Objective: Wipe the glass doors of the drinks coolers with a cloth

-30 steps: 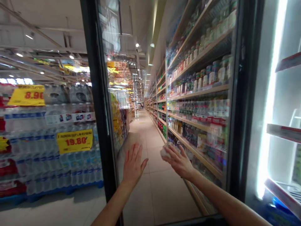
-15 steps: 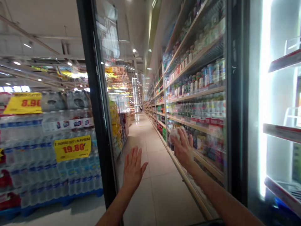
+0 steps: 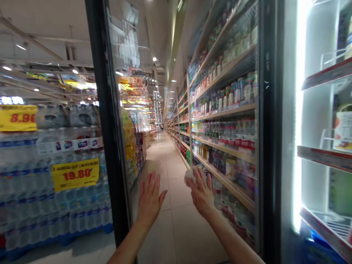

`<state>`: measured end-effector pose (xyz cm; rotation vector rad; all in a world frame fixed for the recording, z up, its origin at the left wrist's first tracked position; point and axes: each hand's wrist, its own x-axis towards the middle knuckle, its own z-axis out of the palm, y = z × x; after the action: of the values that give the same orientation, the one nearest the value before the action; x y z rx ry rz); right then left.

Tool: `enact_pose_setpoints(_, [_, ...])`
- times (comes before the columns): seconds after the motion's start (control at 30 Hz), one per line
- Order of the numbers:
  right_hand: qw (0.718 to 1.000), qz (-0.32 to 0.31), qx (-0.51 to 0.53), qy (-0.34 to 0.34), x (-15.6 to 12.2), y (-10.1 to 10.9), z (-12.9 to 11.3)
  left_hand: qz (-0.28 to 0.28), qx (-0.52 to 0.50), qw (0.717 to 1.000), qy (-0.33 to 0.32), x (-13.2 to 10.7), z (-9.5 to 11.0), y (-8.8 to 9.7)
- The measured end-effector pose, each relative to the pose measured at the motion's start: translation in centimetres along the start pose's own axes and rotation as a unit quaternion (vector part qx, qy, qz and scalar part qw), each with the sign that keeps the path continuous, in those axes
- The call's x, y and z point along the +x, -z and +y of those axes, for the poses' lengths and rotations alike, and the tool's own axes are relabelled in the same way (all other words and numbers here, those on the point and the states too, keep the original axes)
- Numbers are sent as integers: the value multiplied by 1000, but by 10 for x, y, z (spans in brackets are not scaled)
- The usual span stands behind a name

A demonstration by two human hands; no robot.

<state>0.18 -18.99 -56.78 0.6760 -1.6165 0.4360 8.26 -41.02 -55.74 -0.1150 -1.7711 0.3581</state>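
A glass door (image 3: 154, 154) with a black frame (image 3: 106, 110) stands in front of me. My left hand (image 3: 150, 200) lies flat against the glass near its left side, fingers stretched out, holding nothing. My right hand (image 3: 202, 194) presses a whitish crumpled cloth (image 3: 192, 176) to the pane, a little to the right of my left hand. Its fingers lie over the cloth, and part of the cloth is hidden beneath them. Through or in the glass I see a tiled aisle and shelves of bottles (image 3: 231, 135).
To the left, stacked packs of bottled water (image 3: 63, 205) rest on a blue pallet (image 3: 66, 238), with yellow price signs (image 3: 75, 174) on them. On the right are a lit cooler's shelves (image 3: 324, 156) beside a bright light strip (image 3: 299, 121).
My right hand has moved down and to the left across the glass with the cloth. My left hand stays flat in nearly the same place. The view has shifted slightly right.
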Motion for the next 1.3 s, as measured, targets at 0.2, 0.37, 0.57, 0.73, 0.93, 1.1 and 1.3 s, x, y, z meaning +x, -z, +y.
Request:
enact_pose_setpoints(0.2, [974, 107, -40, -193, 5, 7, 14, -3, -22, 1000, 14, 0, 2, -1])
enact_pose_setpoints(0.37, [999, -26, 8, 43, 4, 7, 5, -17, -32, 999, 27, 0, 3, 1])
enact_pose_setpoints(0.57, [989, 64, -38, -130, 8, 6, 7, -13, -26, 999, 22, -1, 3, 0])
enact_pose_setpoints(0.73, [1000, -7, 1, 12, 5, 5, 8, -12, -21, 1000, 19, -2, 1, -2])
enact_pose_setpoints(0.93, [993, 30, -48, -104, -7, 14, 25, 0, -25, 999, 20, -1, 1, -3])
enact_pose_setpoints(1.1, [1000, -5, -19, -9, -17, 16, 36, -3, -32, 999, 22, -4, 0, -7])
enact_pose_setpoints(1.3, [996, 10, -29, -82, -22, 20, 41, 14, -28, 999, 12, -3, -1, -9])
